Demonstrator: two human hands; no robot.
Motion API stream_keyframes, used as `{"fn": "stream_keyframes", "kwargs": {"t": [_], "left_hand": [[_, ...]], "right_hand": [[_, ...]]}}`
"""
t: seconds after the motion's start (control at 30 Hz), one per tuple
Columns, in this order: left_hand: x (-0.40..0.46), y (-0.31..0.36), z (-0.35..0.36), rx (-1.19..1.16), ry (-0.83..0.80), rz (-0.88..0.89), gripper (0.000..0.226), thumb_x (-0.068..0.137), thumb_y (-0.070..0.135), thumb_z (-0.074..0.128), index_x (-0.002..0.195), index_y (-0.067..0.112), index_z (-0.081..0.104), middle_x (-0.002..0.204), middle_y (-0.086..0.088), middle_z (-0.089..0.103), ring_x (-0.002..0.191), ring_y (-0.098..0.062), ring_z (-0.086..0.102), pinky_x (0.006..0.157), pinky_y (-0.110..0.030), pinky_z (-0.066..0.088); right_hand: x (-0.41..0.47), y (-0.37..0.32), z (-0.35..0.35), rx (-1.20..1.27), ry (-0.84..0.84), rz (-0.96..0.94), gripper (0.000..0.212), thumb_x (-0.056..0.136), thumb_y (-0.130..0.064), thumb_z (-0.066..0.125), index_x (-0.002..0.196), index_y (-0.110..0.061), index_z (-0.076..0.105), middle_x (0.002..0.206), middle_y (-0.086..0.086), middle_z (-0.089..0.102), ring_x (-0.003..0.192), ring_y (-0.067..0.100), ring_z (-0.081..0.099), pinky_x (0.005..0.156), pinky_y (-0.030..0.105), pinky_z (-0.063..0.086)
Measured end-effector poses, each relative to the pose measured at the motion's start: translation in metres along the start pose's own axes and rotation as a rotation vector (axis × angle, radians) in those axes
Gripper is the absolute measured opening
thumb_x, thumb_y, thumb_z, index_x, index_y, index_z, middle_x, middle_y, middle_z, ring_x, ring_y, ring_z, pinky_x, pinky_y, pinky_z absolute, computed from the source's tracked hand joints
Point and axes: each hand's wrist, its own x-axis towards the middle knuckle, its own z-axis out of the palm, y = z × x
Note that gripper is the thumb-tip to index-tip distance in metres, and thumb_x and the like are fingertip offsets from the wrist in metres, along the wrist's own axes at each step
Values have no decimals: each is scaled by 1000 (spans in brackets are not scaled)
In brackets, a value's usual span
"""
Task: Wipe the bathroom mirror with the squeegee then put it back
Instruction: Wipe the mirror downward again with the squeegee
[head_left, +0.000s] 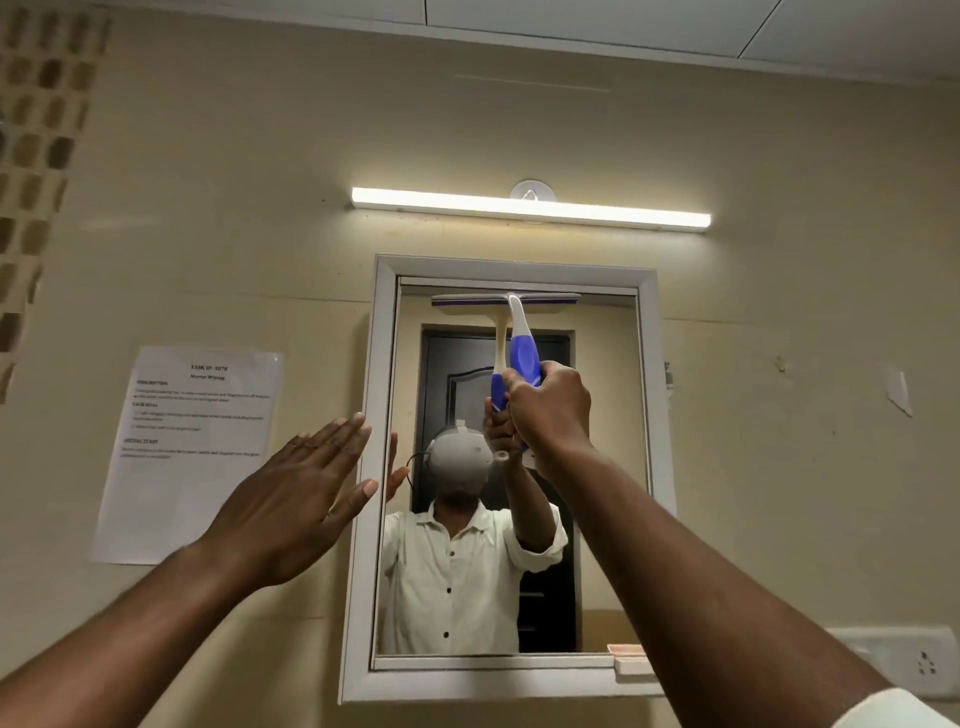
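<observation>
The white-framed mirror (602, 467) hangs on the beige wall ahead. My right hand (550, 410) grips the blue-and-white handle of the squeegee (523, 353), held upright. Its blade lies flat against the glass at the very top edge of the mirror, in the middle. My left hand (306, 493) is raised with flat, spread fingers beside the mirror's left frame and holds nothing. Whether it touches the frame I cannot tell. The mirror reflects a person in a white shirt with both arms up.
A lit tube light (530, 208) with a white wall hook (532, 192) behind it sits above the mirror. A printed paper sheet (192, 452) is stuck to the wall at left. A pink object (628, 657) rests at the mirror's lower right corner. A wall socket (914, 660) is at far right.
</observation>
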Motion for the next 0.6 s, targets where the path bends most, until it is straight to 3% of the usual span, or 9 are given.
{"fn": "stream_keyframes", "kwargs": {"t": [0.33, 0.5, 0.6], "left_hand": [[-10, -13, 12, -6, -6, -23, 68, 88, 63, 7, 144, 33, -15, 153, 18, -15, 139, 3, -15, 113, -19, -6], [-12, -14, 15, -19, -9, -30, 68, 88, 63, 8, 144, 32, -15, 152, 18, -15, 139, 3, -15, 113, -19, -6], [-14, -13, 17, -23, -17, -31, 68, 88, 63, 7, 144, 31, -14, 153, 17, -15, 139, 3, -15, 113, -19, -7]], "right_hand": [[7, -11, 12, 10, 7, 17, 33, 89, -28, 63, 111, -6, 55, 96, 16, 66, 77, 26, 69, 75, 41, 60], [6, -10, 13, 9, 11, 31, 34, 89, -28, 63, 113, -6, 54, 96, 14, 63, 74, 23, 68, 71, 37, 60], [2, -6, 12, -6, 8, 25, 34, 89, -28, 63, 113, -7, 54, 94, 11, 62, 65, 15, 62, 58, 24, 53]]}}
